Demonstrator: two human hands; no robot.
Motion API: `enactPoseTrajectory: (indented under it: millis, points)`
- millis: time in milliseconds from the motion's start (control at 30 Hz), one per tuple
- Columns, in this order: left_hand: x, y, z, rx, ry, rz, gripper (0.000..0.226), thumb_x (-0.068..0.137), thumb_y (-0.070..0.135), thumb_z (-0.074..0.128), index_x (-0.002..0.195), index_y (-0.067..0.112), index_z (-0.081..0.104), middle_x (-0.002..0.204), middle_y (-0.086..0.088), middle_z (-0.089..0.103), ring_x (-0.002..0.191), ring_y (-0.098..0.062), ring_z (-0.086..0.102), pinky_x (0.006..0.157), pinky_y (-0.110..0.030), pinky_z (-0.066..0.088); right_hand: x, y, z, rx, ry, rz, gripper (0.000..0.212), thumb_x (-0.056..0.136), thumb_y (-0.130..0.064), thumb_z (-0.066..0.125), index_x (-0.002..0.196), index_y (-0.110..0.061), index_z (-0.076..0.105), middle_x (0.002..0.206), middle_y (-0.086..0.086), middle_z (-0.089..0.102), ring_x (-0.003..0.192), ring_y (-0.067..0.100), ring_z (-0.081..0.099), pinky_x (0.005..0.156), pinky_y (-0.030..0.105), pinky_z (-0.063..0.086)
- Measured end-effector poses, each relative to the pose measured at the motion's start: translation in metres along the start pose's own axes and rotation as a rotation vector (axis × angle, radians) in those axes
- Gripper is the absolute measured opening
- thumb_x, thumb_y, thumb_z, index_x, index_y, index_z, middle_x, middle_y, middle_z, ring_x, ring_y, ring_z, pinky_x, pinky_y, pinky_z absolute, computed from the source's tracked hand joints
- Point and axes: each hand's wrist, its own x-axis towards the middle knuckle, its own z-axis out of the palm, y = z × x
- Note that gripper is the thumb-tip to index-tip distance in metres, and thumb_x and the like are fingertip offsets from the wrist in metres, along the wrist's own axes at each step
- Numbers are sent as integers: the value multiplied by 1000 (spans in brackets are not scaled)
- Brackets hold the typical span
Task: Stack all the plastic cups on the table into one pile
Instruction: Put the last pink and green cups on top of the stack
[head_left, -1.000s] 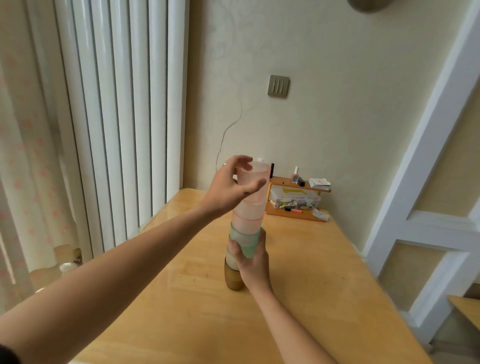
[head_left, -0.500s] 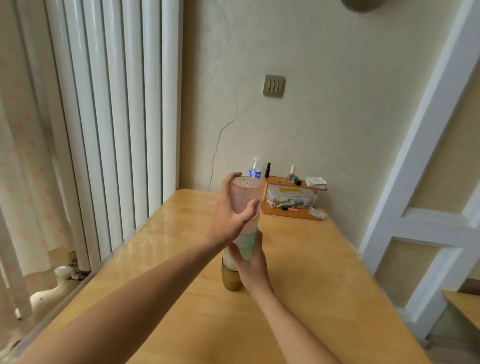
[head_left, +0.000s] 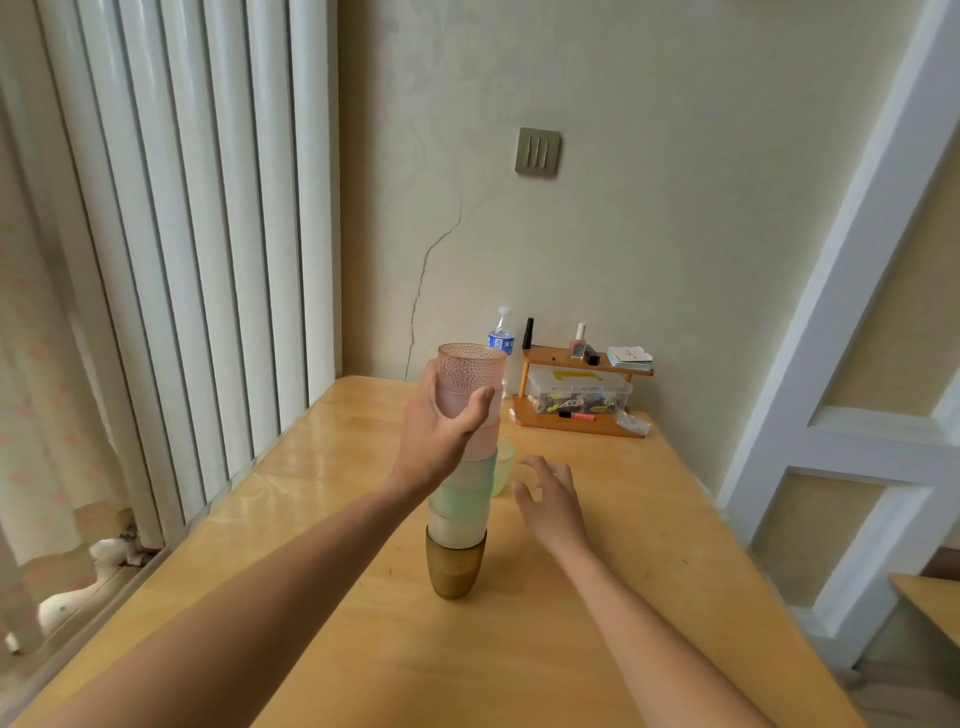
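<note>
A tall pile of plastic cups (head_left: 460, 499) stands upright on the wooden table (head_left: 597, 597). Its bottom cup is brown (head_left: 456, 569), then white, green and pink ones above. My left hand (head_left: 441, 431) grips the top pink cup (head_left: 470, 376), which sits in the pile. My right hand (head_left: 550, 499) hovers just right of the pile with fingers spread, touching nothing. A loose pale green cup (head_left: 504, 465) stands on the table right behind the pile, mostly hidden by it.
A small wooden shelf (head_left: 576, 415) with a clear box, nail polish and cards stands at the table's far edge by the wall. A water bottle (head_left: 501, 338) is beside it. White vertical blinds (head_left: 182, 260) run along the left.
My right hand let go of the pile's lower part and moved off to the right, opening. My left hand pushed the pink cup down, so the pile is shorter.
</note>
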Motion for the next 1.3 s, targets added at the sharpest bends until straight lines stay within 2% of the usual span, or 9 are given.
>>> enactPoseTrajectory:
  millis: [167, 333, 500, 600, 700, 800, 900, 1067, 1300]
  points:
    - [6, -5, 0, -25, 19, -5, 60, 84, 57, 68, 130, 18, 62, 115, 2, 73, 105, -9, 70, 83, -17, 58, 34, -11, 23, -84, -142, 48, 44, 96, -21, 57, 139, -24, 60, 147, 15, 43, 139, 29, 46, 110, 31, 38]
    - [6, -9, 3, -4, 9, -22, 44, 86, 56, 70, 123, 33, 63, 112, 8, 73, 105, -5, 70, 88, -26, 61, 41, -11, 37, -19, -71, 77, 8, 90, -14, 62, 93, -13, 55, 120, 14, 58, 108, 27, 53, 81, 28, 35]
    - [4, -5, 8, -24, -7, 4, 55, 86, 53, 70, 127, 17, 65, 111, 4, 75, 102, -5, 71, 84, -15, 56, 38, -19, 28, 13, 10, 84, 26, 89, -16, 64, 73, -22, 44, 100, 12, 63, 102, 26, 52, 75, 31, 32]
    - [1, -3, 8, -39, -11, 12, 53, 87, 50, 71, 127, 16, 65, 111, 3, 75, 103, -7, 71, 85, -13, 55, 37, -32, 4, 79, 44, 75, 18, 88, -21, 68, 93, -16, 53, 110, 10, 61, 105, 27, 54, 79, 30, 34]
    - [-3, 2, 6, -54, -26, 17, 55, 87, 49, 71, 129, 15, 63, 113, 1, 74, 104, -6, 71, 84, -10, 53, 40, -50, -28, 104, 92, -6, 53, 87, -32, 76, 127, -10, 51, 120, -2, 55, 108, 19, 52, 84, 31, 40]
    - [-9, 9, 4, -65, -29, 36, 55, 87, 48, 71, 129, 13, 63, 113, 1, 74, 103, -3, 70, 84, -8, 51, 44, -74, -63, 187, 108, -34, 69, 87, -32, 79, 144, -13, 46, 132, -2, 55, 114, 17, 55, 89, 31, 47]
    - [-17, 14, 4, -72, -40, 42, 53, 87, 48, 71, 127, 14, 63, 111, 4, 74, 103, -4, 70, 86, -11, 52, 45, -104, -93, 286, 149, -78, 70, 87, -32, 80, 148, -20, 48, 142, -1, 55, 124, 19, 56, 88, 24, 55]
    - [-28, 21, 1, -68, -76, 15, 52, 87, 49, 71, 129, 22, 60, 116, 11, 72, 107, -3, 69, 89, -12, 53, 41, -148, -129, 326, 202, -173, 75, 73, -54, 78, 141, -34, 53, 138, 0, 62, 124, 19, 60, 104, 46, 55]
    - [-32, 28, -15, -11, -162, -37, 45, 98, 32, 71, 139, 21, 54, 126, 13, 69, 113, 9, 65, 90, -5, 49, 19, -187, -144, 285, 288, -294, 65, 85, -38, 80, 143, -25, 52, 143, -2, 59, 122, 14, 56, 101, 37, 52]
